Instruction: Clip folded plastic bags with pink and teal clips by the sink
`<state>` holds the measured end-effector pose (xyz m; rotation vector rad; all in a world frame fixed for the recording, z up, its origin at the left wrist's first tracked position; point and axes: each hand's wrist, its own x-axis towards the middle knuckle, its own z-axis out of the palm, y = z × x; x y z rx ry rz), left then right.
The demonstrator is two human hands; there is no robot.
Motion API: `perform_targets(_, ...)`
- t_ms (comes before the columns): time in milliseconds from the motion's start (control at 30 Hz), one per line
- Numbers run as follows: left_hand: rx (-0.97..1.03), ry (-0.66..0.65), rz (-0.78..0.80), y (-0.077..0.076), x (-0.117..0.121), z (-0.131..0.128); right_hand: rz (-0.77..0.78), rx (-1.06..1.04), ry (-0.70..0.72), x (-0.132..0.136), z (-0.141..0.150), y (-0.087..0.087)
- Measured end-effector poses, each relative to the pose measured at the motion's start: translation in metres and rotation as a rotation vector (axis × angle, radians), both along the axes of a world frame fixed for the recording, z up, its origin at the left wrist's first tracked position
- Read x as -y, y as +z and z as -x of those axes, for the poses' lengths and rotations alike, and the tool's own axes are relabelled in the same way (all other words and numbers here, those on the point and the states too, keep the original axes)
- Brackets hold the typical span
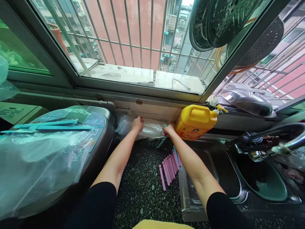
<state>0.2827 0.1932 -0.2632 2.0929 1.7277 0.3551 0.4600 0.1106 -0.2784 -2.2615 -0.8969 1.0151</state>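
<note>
A clear plastic bag (152, 128) lies along the wall at the back of the counter. My left hand (137, 124) is closed on its upper edge, fingers pinched together. At the bag's right end my right hand (168, 130) is closed round a teal bag sealing clip (162, 142), whose long strip points down toward the counter; whether it also grips plastic cannot be made out. Nearer me, several pink sealing clips (169, 167) lie side by side on the dark speckled counter (140, 190), with a teal strip at their right end.
On the left, a rice cooker or similar appliance (97, 117) carries teal strips (64, 127) and a large plastic bag (43, 168). A yellow pump jug (196, 122) stands right of my right hand. Beyond it are a steel sink (214, 165), a faucet (259, 155) and a green basin (271, 187).
</note>
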Motion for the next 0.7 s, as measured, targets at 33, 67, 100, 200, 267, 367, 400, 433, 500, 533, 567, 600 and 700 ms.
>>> perform_targets(33, -0.026, -0.006, 0.004, -0.005, -0.003, -0.003, 0.008, -0.02, -0.017, -0.004, -0.001, -0.006)
perform_targets(67, -0.042, -0.011, 0.01, -0.01, -0.006, -0.005, 0.015, -0.038, -0.033, -0.006, -0.002, -0.012)
perform_targets(100, -0.05, -0.015, 0.019, -0.014, -0.008, -0.007, 0.022, -0.054, -0.047, -0.009, -0.004, -0.017)
perform_targets(200, -0.069, -0.018, 0.045, -0.026, -0.012, -0.01, 0.031, -0.089, -0.085, -0.011, -0.008, -0.028)
perform_targets(267, -0.076, -0.02, 0.053, -0.031, -0.012, -0.011, 0.032, -0.1, -0.104, -0.01, -0.01, -0.032)
perform_targets(367, -0.078, -0.016, 0.048, -0.036, -0.011, -0.011, 0.027, -0.094, -0.121, -0.008, -0.011, -0.035)
perform_targets(400, -0.077, -0.011, 0.041, -0.035, -0.011, -0.01, 0.021, -0.084, -0.125, -0.007, -0.011, -0.034)
perform_targets(433, -0.078, -0.005, 0.03, -0.034, -0.01, -0.01, 0.012, -0.073, -0.127, -0.005, -0.011, -0.033)
perform_targets(500, -0.064, 0.019, -0.032, -0.03, -0.006, -0.009, -0.018, -0.049, -0.126, 0.001, -0.012, -0.027)
perform_targets(533, -0.041, 0.036, -0.079, -0.027, -0.002, -0.008, -0.039, -0.04, -0.121, 0.005, -0.011, -0.022)
perform_targets(567, -0.004, 0.05, -0.124, -0.023, 0.003, -0.008, -0.065, -0.033, -0.114, 0.01, -0.011, -0.017)
perform_targets(600, 0.049, 0.057, -0.157, -0.02, 0.01, -0.008, -0.095, -0.03, -0.106, 0.017, -0.01, -0.011)
perform_targets(700, 0.269, 0.018, -0.13, -0.015, 0.042, -0.005, -0.198, -0.031, -0.085, 0.046, -0.004, 0.009)
